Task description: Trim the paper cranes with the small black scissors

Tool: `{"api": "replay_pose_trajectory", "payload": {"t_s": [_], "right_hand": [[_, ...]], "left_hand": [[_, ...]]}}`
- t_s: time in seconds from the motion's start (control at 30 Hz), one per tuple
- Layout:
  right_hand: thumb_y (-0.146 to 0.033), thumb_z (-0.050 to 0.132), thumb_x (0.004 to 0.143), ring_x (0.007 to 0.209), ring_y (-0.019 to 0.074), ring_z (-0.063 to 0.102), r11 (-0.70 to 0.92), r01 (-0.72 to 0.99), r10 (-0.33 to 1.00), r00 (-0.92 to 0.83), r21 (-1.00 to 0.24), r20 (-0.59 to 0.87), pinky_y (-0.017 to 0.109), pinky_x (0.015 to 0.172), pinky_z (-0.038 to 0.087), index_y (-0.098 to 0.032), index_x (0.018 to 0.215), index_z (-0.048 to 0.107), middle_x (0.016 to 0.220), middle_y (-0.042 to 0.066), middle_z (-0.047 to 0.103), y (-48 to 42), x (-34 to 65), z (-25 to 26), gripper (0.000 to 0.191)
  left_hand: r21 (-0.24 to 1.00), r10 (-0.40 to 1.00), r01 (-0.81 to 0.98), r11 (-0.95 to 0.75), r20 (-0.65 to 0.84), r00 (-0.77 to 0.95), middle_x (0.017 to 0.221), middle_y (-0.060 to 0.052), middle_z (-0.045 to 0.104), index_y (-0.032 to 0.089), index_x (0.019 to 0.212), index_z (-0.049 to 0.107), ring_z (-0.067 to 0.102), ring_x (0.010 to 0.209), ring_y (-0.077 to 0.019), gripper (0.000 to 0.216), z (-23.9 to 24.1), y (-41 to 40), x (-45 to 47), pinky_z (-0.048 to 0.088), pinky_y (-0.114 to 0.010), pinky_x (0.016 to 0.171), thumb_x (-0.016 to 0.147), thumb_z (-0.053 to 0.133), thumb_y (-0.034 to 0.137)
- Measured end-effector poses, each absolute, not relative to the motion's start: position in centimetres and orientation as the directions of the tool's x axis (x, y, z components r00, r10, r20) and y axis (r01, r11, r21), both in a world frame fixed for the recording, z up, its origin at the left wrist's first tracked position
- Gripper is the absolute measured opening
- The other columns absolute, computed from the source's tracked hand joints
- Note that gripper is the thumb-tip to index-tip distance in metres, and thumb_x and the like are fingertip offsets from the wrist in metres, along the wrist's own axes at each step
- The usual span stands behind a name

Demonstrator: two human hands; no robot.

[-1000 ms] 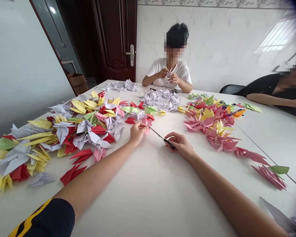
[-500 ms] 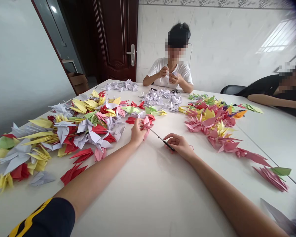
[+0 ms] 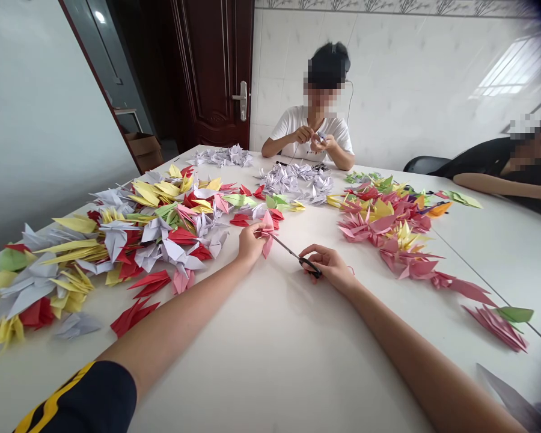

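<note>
My left hand (image 3: 251,243) pinches a pink folded paper crane (image 3: 267,224) above the table, left of centre. Black-handled scissors (image 3: 310,267) are in my right hand (image 3: 327,264), with fingers curled round the handles. Their thin blades point up and left, and the tips meet the crane near my left fingertips. Whether the blades pass through the paper or a thread is too small to tell. A bit of pink string shows just behind my right hand. Red cranes (image 3: 241,220) lie on the table just beyond my left hand.
A large pile of white, yellow, red and green cranes (image 3: 117,234) spreads across the left. Pink and mixed cranes (image 3: 392,222) lie on the right, white ones (image 3: 293,180) farther back. A person in a white shirt (image 3: 307,129) sits opposite; another person's arm (image 3: 500,183) rests at right.
The scissors have turned a little in my right hand, and their handle loops show more. My left hand has tilted the pink crane slightly. The person opposite has lowered one hand.
</note>
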State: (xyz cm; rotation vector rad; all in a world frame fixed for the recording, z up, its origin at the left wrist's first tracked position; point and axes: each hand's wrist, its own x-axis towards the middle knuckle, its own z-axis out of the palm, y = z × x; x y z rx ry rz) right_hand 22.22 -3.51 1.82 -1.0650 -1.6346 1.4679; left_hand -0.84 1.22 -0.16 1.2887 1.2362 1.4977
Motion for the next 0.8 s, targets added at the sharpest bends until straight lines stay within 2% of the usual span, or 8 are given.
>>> {"api": "replay_pose_trajectory", "payload": {"t_s": [0.23, 0.47, 0.8], "right_hand": [[-0.042, 0.079, 0.07, 0.05, 0.0125, 0.057, 0.017, 0.112, 0.91, -0.413, -0.994, -0.031, 0.024, 0.045, 0.045, -0.019, 0.094, 0.068, 0.067, 0.001, 0.068, -3.6, 21.9, 2.1, 0.035], [-0.044, 0.078, 0.07, 0.049, 0.012, 0.056, 0.004, 0.139, 0.917, -0.395, -0.99, -0.051, 0.024, 0.045, 0.045, -0.019, 0.095, 0.067, 0.067, 0.001, 0.068, -3.6, 21.8, 2.1, 0.037], [-0.043, 0.078, 0.071, 0.047, 0.0116, 0.056, 0.021, 0.151, 0.921, -0.388, -0.988, -0.04, 0.024, 0.045, 0.042, -0.019, 0.095, 0.067, 0.068, 0.001, 0.069, -3.5, 21.9, 2.0, 0.036]], "left_hand": [[0.968, 0.955, -0.009, -0.25, 0.245, -0.169, 0.098, -0.007, 0.076, 0.015, 0.086, 0.073, 0.073, 0.09, -0.0205, 0.035, 0.1, 0.9, -0.7, 0.057, -0.032, 0.083, 0.063, 0.055, -0.004], [0.96, 0.949, 0.059, -0.275, 0.28, -0.143, 0.093, -0.006, 0.077, 0.015, 0.084, 0.074, 0.073, 0.089, -0.0188, 0.035, 0.8, 0.1, -0.2, 0.058, -0.028, 0.082, 0.065, 0.054, -0.006], [0.954, 0.938, 0.137, -0.268, 0.291, -0.19, 0.086, -0.004, 0.077, 0.016, 0.081, 0.075, 0.072, 0.082, -0.0174, 0.037, 1.0, -0.1, -0.2, 0.056, -0.026, 0.076, 0.066, 0.05, -0.008]]}}
